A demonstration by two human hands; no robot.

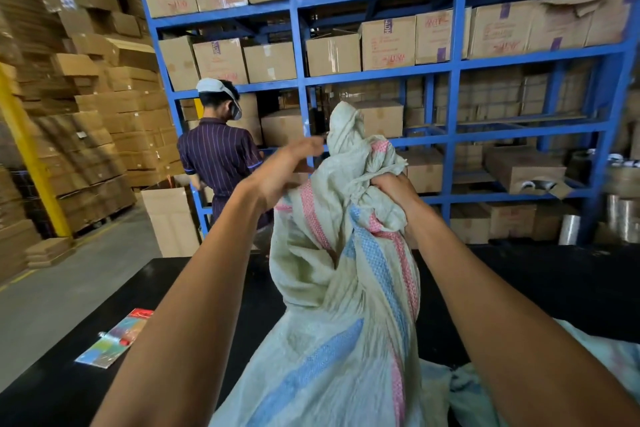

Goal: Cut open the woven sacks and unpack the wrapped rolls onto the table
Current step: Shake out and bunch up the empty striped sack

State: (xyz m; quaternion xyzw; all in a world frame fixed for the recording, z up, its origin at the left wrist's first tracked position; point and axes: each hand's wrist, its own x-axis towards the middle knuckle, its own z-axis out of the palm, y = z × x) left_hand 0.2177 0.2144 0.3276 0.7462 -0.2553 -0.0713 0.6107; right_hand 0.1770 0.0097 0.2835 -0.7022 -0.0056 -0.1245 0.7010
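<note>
A pale green woven sack (325, 305) with pink and blue stripes stands tall on the black table (519, 288), its bunched top raised to shelf height. My right hand (394, 194) grips the gathered neck of the sack in a fist. My left hand (287, 166) is at the sack's upper left edge with its fingers stretched toward the top flap; the view is blurred there and I cannot tell whether it holds the cloth. No wrapped rolls are visible. More sack cloth (606, 357) lies at the lower right.
A colourful packet (114, 340) lies on the table's left part. A person in a striped shirt (218, 156) stands beyond the table, facing blue shelving (453, 80) full of cartons. Stacked flat cardboard (86, 114) fills the left. Tape rolls (620, 218) sit far right.
</note>
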